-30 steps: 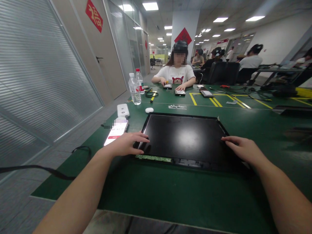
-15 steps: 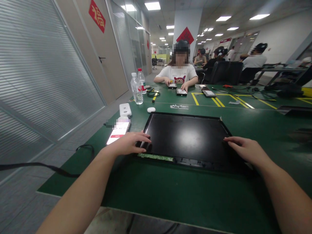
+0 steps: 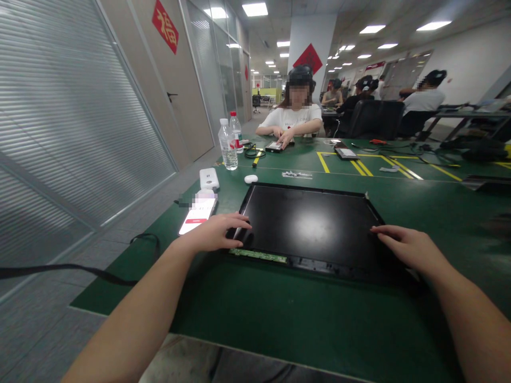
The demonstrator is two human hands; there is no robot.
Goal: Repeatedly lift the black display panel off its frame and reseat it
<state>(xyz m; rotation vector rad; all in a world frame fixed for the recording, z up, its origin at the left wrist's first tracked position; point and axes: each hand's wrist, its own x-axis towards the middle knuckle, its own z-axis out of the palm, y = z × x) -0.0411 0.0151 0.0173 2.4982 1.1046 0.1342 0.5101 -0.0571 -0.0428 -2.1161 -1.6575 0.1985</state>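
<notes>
Hands at work on a flat display panel, seen from the wearer's head. The left hand (image 3: 217,232), thumb and fingers spread apart, lies over the panel's left edge; the right hand (image 3: 413,246) has its fingertips at the right edge, and whether they pinch the rim cannot be told. The two hands are well apart, with the display panel (image 3: 311,226) between them, lying flat, dark face up, toward the near edge of the green desk (image 3: 287,314). A narrow green circuit board (image 3: 259,256) shows along the panel's near side, at its left half. Near the desk's left edge, just beyond the left wrist, lies a lit smartphone (image 3: 198,213); behind it is a white charger-like device (image 3: 209,178). A small white rounded case (image 3: 251,179) sits just behind the panel's far left corner. Two plastic bottles (image 3: 229,149) stand upright farther along the left edge. At the desk's far edge, a seated co-worker (image 3: 299,118) handles a hard drive (image 3: 273,146).
</notes>
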